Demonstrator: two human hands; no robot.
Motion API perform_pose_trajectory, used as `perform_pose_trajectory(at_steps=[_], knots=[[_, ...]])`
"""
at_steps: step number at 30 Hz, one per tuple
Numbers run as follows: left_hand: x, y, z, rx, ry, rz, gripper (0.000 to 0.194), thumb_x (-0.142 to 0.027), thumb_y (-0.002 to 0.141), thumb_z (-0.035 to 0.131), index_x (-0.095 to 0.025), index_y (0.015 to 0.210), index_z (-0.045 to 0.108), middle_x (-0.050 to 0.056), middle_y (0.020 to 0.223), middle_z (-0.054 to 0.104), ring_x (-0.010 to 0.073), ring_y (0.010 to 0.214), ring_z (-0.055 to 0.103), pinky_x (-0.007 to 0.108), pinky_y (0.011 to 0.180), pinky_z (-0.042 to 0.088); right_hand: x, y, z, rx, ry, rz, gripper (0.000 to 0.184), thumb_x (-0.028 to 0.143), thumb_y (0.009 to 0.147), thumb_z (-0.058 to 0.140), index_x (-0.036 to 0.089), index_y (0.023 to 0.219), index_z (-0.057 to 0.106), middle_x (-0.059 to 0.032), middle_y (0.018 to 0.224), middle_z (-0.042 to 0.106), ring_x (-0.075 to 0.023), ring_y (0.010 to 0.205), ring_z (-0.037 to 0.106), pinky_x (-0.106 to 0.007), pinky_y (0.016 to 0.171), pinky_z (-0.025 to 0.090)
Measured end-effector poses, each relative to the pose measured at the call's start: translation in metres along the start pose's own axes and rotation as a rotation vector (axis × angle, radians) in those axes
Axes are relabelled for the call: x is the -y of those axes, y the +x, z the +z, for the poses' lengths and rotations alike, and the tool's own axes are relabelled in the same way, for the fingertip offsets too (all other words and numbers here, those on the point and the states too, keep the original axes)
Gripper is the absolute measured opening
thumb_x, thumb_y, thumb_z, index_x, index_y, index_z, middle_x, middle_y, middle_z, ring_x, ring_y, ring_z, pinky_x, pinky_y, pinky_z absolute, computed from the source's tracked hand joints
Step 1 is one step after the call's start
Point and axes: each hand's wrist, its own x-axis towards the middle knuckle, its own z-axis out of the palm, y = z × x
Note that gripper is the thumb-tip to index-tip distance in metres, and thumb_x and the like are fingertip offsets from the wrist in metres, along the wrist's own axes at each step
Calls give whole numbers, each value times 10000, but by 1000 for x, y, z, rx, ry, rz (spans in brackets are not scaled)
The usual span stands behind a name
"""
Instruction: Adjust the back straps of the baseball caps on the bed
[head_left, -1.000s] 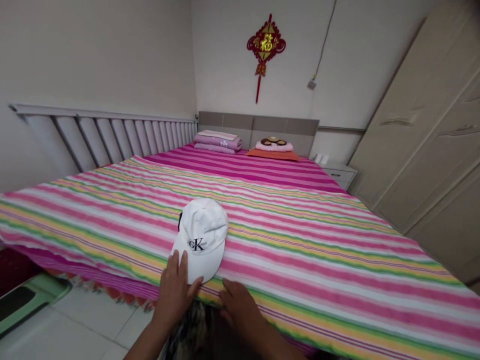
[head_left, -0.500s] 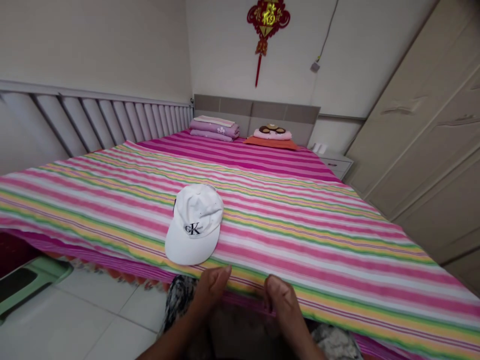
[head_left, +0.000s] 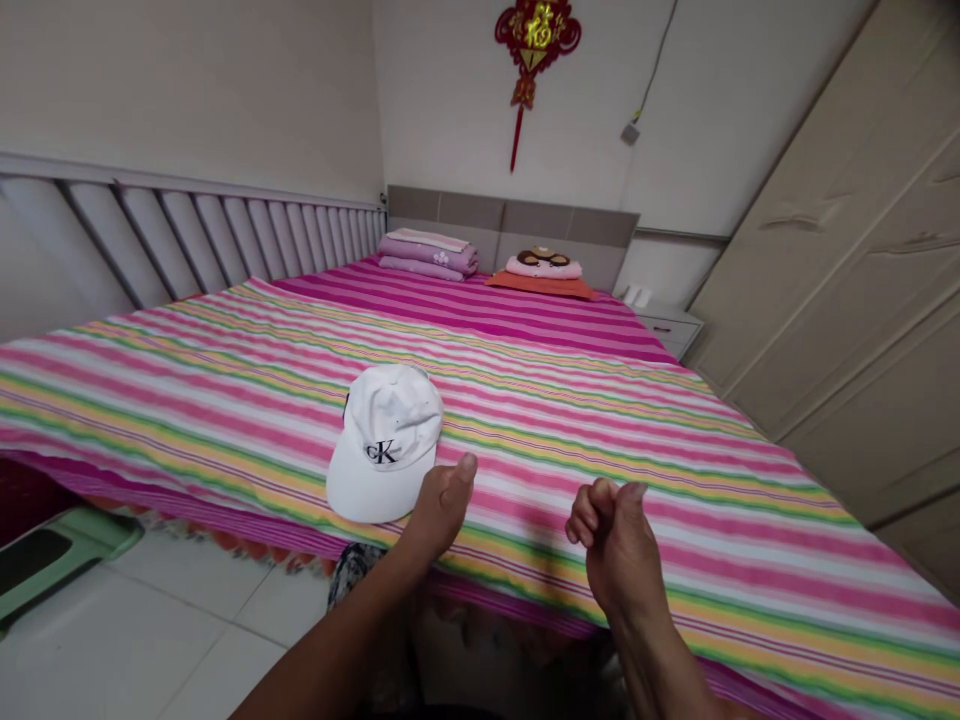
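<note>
A white cap (head_left: 396, 415) with black "CK" lettering lies on the striped bedsheet (head_left: 525, 420), its brim toward me. My left hand (head_left: 444, 505) is raised just beside the brim's right side, overlapping its edge in this view; whether they touch I cannot tell. Its thumb sticks out and the fingers look curled in, mostly hidden by the back of the hand. Off to the right, above the sheet, my right hand (head_left: 619, 535) is held with fingers curled and thumb up, nothing seen in it.
Folded purple bedding (head_left: 427, 256) and a pink pile on an orange cloth (head_left: 541, 285) lie by the headboard (head_left: 457, 215). A white railing (head_left: 187, 230) runs along the left. A green stool (head_left: 82, 545) stands on the tiled floor, and a nightstand (head_left: 667, 328) is at right.
Both hands have risen from the bed's near edge and moved farther over the sheet. The right hand has also shifted right, widening the gap between them. The cap lies in the same place.
</note>
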Motion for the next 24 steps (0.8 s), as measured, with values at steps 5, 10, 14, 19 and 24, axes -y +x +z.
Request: perform_pose_trajectory(at_steps=[5,10,14,19,24], knots=[[8,-3,-3,-45,36,-20,497,-528,807,302,-195,438,294,-41,419,227,92,428,266,258,453,194,-23,-6,-7,35,-177,41,409,545,800,408,192,593,410,46,513,417,-83,420,378,-237,464,337],[31,-9,-32,-290,55,-47,331,-455,744,468,-178,563,442,-47,489,381,99,498,376,217,500,298,-54,-10,-13,138,-267,236,205,372,681,578,194,765,522,1,675,588,-99,445,462,-242,465,358],[64,-16,-68,-682,55,-89,238,-393,668,555,-163,726,536,-8,654,530,128,619,489,223,592,392,-76,-15,-12,256,-294,312,85,264,610,526,183,583,535,19,485,528,-117,439,451,-253,475,361],[97,-20,-106,-851,138,-243,452,-418,615,591,-125,956,550,60,872,574,164,745,538,273,670,438,-96,-21,-5,300,-349,378,65,210,553,470,176,549,525,18,542,569,-101,427,456,-237,468,336],[108,-15,-119,-662,131,-426,571,-442,594,605,-66,1020,559,77,840,601,176,754,563,272,674,446,-104,-24,0,321,-375,442,99,207,574,447,176,574,541,41,461,527,-104,418,452,-224,459,314]])
